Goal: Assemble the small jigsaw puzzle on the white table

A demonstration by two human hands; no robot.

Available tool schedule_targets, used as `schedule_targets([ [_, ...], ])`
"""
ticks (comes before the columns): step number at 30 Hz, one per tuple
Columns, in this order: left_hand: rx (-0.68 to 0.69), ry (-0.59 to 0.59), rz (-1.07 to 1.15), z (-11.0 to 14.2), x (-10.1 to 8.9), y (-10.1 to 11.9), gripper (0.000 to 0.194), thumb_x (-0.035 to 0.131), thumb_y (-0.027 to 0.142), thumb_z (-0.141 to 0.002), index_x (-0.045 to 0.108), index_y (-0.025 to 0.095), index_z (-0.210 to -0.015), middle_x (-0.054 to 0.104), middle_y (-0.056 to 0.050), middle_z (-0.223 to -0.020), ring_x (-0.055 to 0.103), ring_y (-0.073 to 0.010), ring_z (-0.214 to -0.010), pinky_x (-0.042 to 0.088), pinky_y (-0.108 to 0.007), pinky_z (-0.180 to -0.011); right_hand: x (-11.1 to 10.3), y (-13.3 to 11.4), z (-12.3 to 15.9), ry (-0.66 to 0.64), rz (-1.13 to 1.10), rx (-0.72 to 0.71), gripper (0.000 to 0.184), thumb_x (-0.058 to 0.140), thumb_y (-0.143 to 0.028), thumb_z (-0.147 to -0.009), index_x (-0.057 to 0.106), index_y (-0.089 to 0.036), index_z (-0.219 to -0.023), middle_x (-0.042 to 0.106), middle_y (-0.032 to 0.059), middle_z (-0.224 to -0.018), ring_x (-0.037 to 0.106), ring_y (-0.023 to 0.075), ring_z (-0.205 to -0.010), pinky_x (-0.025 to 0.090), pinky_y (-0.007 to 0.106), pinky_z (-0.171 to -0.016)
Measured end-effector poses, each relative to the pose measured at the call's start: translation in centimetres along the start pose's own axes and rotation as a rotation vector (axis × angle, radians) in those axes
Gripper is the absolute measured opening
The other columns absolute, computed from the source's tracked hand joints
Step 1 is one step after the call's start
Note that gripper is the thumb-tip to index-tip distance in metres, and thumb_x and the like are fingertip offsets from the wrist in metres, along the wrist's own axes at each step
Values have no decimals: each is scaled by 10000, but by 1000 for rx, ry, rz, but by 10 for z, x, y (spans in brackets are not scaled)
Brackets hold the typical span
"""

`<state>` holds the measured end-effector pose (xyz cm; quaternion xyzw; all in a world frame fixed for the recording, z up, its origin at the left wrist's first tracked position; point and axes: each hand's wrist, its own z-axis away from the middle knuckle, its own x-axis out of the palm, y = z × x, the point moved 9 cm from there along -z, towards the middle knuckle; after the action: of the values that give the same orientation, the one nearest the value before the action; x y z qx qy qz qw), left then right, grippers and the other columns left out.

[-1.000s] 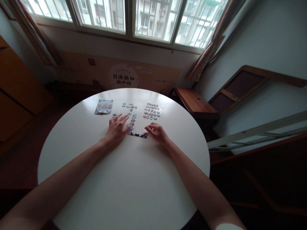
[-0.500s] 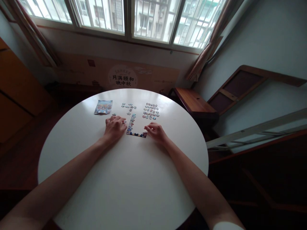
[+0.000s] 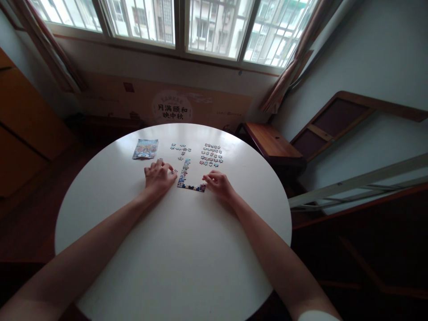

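Note:
A partly joined jigsaw puzzle [image 3: 190, 187] forms an L on the white table, with a column of pieces up its left side and a dark strip along the bottom. Left of it, my left hand [image 3: 159, 177] has its fingers bent over the tabletop, and a small puzzle piece [image 3: 174, 171] shows between thumb and forefinger. At the strip's right end is my right hand [image 3: 219, 183], its thumb and forefinger pinched together. Whatever is in that pinch is too small to make out. Another piece [image 3: 161, 159] peeks out beyond the left fingertips.
Loose puzzle pieces [image 3: 211, 154] lie in rows beyond my right hand, and a looser group [image 3: 183, 149] sits above the L. A colourful picture packet [image 3: 145, 149] lies at the back left of the round table [image 3: 180, 258]. A wooden stool [image 3: 267, 140] stands behind the right edge.
The view has shifted slightly. My left fingers have moved a little around the small piece beside the L. My right hand keeps its pinch in nearly the same place.

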<state>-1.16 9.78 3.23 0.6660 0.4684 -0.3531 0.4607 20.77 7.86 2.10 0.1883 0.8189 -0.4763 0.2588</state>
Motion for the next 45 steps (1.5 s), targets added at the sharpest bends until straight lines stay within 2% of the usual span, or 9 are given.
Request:
schedule_targets([
  [7,-71,-70,132,-3,11,-9,197,585,357,-764,689,226,-869,552,-111,-1068,538,-317,-1061,397,-506,-911,0,0,0,-6,-3,9,374,517,-421,-911,746,-162,-769,632,47,-738,562,127,-643,439,256,-631],
  [12,-51,-59,202,-4,16,-10,194,587,344,-765,687,235,-891,608,-108,-1095,542,-314,-1082,391,-493,-919,1,0,1,-19,3,13,373,523,-427,-915,741,-162,-768,632,48,-748,562,126,-624,440,261,-626],
  [16,-6,-58,252,-5,21,-9,132,596,324,-779,669,240,-849,708,-58,-855,567,-303,-1021,371,-504,-923,1,-1,2,-24,19,2,358,526,-402,-919,731,-167,-745,630,45,-743,571,129,-642,445,259,-631],
  [21,242,19,449,-2,8,15,114,552,260,-822,658,219,-814,711,-31,-868,611,-197,-850,443,-369,-869,-4,-12,3,16,29,-71,232,539,-319,-918,733,-194,-945,637,35,-782,590,135,-702,480,282,-723],
  [25,449,4,574,12,-2,43,163,545,314,-885,671,223,-836,708,-35,-869,611,-185,-871,472,-345,-845,-4,-31,5,37,6,-158,238,571,-301,-912,690,-230,-1106,637,52,-883,608,156,-786,500,337,-786],
  [31,580,-99,681,27,2,65,177,571,350,-894,673,223,-826,703,-40,-848,632,-173,-830,491,-331,-797,7,-49,8,-10,-89,-229,156,605,-313,-899,726,-215,-888,636,49,-856,611,153,-788,499,306,-728],
  [38,554,-51,575,25,2,60,137,569,312,-890,668,219,-880,695,-35,-878,632,-176,-843,470,-341,-825,7,-44,8,1,-122,-178,127,616,-276,-882,713,-200,-850,643,45,-846,612,146,-774,497,287,-712],
  [42,413,0,365,19,4,46,209,570,332,-872,662,229,-1029,681,-63,-1062,608,-236,-1010,420,-407,-911,-3,-32,4,66,-108,-135,113,620,-252,-866,710,-189,-839,652,38,-805,604,139,-730,493,287,-709],
  [45,340,-41,280,17,11,40,340,566,410,-863,633,240,-1149,639,-82,-1203,571,-275,-1109,392,-436,-929,-11,-16,1,115,-85,-33,91,633,-220,-827,713,-185,-798,677,35,-779,595,137,-696,487,285,-705],
])
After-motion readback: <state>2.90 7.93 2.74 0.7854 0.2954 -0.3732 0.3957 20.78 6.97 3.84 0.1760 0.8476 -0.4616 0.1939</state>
